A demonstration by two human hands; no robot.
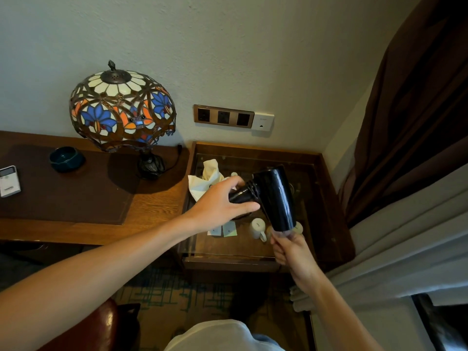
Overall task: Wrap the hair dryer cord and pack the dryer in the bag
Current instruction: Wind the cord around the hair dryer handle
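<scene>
hair dryer (274, 196) hung over the mug (257, 228), handle clamped in the left hand (222, 201), right hand (291, 249) closed beneath the barrel; a slip risked knocking it.

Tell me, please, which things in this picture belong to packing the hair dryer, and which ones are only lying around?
For the job:
- black hair dryer, held by both hands: left hand on the handle, right hand at the barrel's end
- white cloth bag on the side table

Only lying around:
- stained-glass lamp
- dark ashtray
- remote control
- white mug
- two sachets
</scene>
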